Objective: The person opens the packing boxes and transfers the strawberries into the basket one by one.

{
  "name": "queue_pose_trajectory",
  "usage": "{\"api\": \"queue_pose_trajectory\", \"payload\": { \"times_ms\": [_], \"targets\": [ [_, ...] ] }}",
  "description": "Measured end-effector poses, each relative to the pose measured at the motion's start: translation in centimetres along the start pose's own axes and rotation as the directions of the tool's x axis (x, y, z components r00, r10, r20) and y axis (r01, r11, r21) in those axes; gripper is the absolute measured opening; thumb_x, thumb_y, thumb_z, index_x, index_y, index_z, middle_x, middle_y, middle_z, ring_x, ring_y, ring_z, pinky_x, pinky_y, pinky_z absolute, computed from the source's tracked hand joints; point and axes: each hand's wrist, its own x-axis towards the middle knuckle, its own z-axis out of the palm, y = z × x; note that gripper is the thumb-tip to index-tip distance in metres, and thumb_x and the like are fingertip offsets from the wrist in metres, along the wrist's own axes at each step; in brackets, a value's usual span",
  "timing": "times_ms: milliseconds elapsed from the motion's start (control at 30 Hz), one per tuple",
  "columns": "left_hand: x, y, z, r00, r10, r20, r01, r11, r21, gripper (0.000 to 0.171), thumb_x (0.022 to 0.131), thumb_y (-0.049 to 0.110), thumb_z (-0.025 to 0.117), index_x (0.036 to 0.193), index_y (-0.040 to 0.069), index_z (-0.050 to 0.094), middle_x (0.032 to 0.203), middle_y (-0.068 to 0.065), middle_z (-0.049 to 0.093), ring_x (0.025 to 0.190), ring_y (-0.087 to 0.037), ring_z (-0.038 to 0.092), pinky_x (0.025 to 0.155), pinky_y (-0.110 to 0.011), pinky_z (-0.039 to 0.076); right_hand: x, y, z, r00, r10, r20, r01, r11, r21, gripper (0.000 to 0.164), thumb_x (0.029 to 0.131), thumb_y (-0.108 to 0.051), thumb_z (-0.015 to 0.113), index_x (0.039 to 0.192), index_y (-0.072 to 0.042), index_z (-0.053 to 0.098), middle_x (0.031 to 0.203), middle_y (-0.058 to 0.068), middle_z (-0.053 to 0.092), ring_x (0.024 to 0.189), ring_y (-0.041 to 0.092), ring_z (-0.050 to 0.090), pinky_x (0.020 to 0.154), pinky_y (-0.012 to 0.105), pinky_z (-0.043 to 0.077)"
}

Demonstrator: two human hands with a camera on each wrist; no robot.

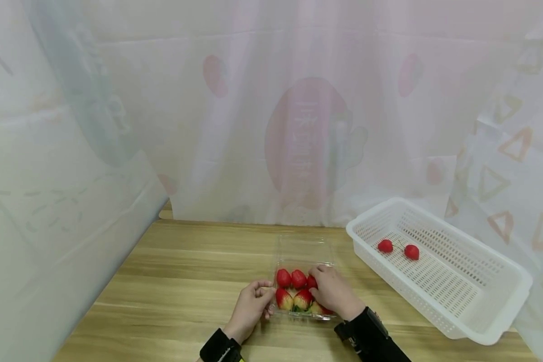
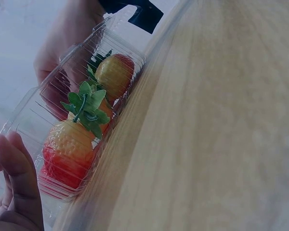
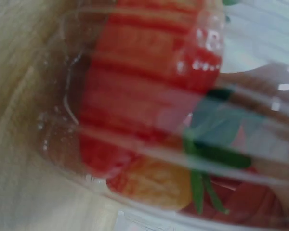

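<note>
A clear plastic clamshell box [image 1: 305, 250] lies on the table with its lid folded back. Toy-like strawberries [image 1: 284, 300] with yellowish tops and green leaves fill its near row. Plain red fruits [image 1: 299, 279] form the row behind. My right hand [image 1: 337, 291] reaches into the box's right side and pinches a red fruit [image 1: 311, 281] between thumb and fingers, partly covering it. At the left edge, my left hand [image 1: 252, 305] holds the box's rim with thumb and fingertips. The left wrist view shows the strawberries [image 2: 67, 156] through the box wall; the right wrist view is blurred.
A white perforated plastic basket [image 1: 443, 279] stands at an angle on the right, with two red fruits [image 1: 412, 252] inside. The wooden table [image 1: 185, 271] extends to the left of the box. Printed pale curtains [image 1: 235, 130] hang behind and at both sides.
</note>
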Motion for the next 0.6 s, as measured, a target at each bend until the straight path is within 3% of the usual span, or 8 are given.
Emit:
{"api": "queue_pose_trajectory", "payload": {
  "times_ms": [600],
  "targets": [
    [-0.12,0.11,-0.01,1.0,0.002,0.004,-0.002,1.0,-0.009,0.037,0.098,0.015,0.061,0.127,-0.006,0.049,0.07,0.001,0.057,0.053,-0.005,0.055,0.046,-0.016,0.047,-0.02,0.26,0.66,0.997,-0.051,-0.057,0.048,0.998,-0.046,0.026,0.08,-0.001,0.078,0.104,-0.002,0.07,0.096,0.011,0.065,0.09,0.028,0.063,0.076,0.041,0.055]
  ]
}}
